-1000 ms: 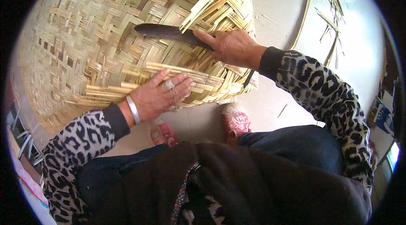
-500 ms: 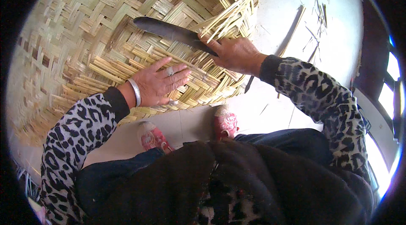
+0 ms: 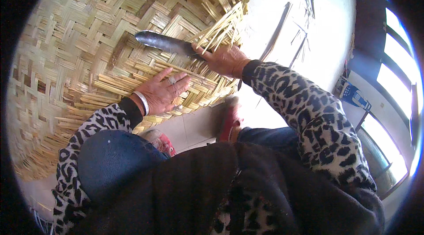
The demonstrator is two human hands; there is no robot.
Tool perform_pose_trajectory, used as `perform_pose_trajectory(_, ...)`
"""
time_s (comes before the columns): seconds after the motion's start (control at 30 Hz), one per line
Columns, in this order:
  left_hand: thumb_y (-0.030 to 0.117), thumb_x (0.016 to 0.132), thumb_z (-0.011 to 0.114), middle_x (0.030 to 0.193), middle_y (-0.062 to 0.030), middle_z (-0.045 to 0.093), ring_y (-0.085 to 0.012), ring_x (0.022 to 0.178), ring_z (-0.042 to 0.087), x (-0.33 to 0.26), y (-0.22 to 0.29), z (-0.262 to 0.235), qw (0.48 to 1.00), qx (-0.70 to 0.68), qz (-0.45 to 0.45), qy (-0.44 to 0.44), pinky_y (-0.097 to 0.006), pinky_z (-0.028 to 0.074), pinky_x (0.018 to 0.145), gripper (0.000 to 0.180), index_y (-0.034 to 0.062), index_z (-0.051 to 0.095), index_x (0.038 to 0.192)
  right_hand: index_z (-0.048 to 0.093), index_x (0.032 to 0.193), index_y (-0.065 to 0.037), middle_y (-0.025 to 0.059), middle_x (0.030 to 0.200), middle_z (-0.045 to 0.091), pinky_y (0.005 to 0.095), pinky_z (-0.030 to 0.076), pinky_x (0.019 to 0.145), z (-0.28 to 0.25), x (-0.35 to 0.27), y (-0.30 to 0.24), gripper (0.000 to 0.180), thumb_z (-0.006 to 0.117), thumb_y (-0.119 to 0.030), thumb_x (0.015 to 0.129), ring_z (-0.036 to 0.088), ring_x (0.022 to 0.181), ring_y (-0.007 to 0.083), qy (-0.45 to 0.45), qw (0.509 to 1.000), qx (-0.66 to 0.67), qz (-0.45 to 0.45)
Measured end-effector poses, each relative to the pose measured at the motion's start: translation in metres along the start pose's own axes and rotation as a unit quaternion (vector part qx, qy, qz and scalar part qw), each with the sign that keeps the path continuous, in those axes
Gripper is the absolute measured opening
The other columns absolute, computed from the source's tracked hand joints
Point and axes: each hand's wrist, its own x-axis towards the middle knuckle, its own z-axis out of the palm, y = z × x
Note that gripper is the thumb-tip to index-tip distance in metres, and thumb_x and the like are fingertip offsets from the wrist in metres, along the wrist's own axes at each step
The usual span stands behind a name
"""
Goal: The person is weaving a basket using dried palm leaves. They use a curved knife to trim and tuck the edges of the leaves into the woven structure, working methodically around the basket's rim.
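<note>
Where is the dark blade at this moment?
In the head view, the dark blade is left of centre in the upper half, over the woven piece, its right end in the right hand's grip.

Black-and-pale leopard-print sleeves end in black cuffs, left hand wears ring, silver bangle sits at its cuff, top is dark, jeans blue, shoes red.
</note>
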Motion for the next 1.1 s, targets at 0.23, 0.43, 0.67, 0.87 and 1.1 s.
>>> perform_pose_trajectory(0.23,0.051,0.085,0.06,0.156,-0.0072,0.037,-0.0228,0.145,0.032,-0.003,0.002,0.016,1.0,-0.027,0.003,0.008,-0.051,0.015,0.121,0.069,0.0102,0.052,0.14,0.034,0.151,-0.016,0.0086,0.058,0.058,0.0428,0.047,0.042,0.017,-0.003,0.004,0.062,0.051,-0.019,0.092,0.063,0.05,0.0277,0.088,0.995,0.053,-0.015)
perform_pose_trajectory(0.43,0.045,0.088,0.054,0.153,-0.0124,0.042,-0.0285,0.144,0.034,-0.006,-0.001,0.01,0.999,-0.016,0.038,0.007,-0.056,0.017,0.119,0.06,0.0091,0.056,0.137,0.035,0.15,-0.017,0.016,0.089,0.067,0.0456,0.051,0.05,0.021,-0.002,0.009,0.067,0.055,-0.02,0.087,0.066,0.064,0.0306,0.148,0.983,-0.086,-0.071)
perform_pose_trajectory(0.67,0.038,0.091,0.056,0.15,-0.0083,0.045,-0.0251,0.141,0.038,-0.008,0.02,-0.028,0.998,0.041,-0.023,0.046,-0.052,0.021,0.119,0.048,0.0123,0.058,0.132,0.009,0.157,-0.006,0.0184,0.066,0.062,0.0449,0.047,0.045,-0.037,0.004,-0.002,0.076,0.046,-0.017,0.092,0.062,0.05,0.0327,-0.109,0.992,0.03,-0.056)
perform_pose_trajectory(0.87,0.02,0.089,0.062,0.142,-0.0107,0.052,-0.0289,0.135,0.046,-0.063,0.076,-0.052,0.899,0.233,-0.2,0.312,-0.056,0.031,0.115,0.038,0.0143,0.06,0.127,0.012,0.156,-0.009,0.0251,0.091,0.066,0.0464,0.053,0.068,-0.094,0.001,-0.052,0.075,0.05,-0.018,0.092,0.063,0.069,0.0334,-0.064,0.955,0.278,-0.079)
perform_pose_trajectory(1.1,0.017,0.096,0.057,0.125,-0.0147,0.062,-0.0274,0.104,0.065,-0.26,0.087,-0.039,0.522,0.005,-0.671,0.526,-0.039,0.052,0.085,0.034,0.0043,0.06,0.128,0.019,0.157,-0.01,0.006,0.065,0.05,0.0323,0.045,0.056,-0.157,-0.001,-0.148,0.069,0.053,-0.018,0.096,0.05,0.057,0.0165,0.028,0.914,0.389,-0.112)
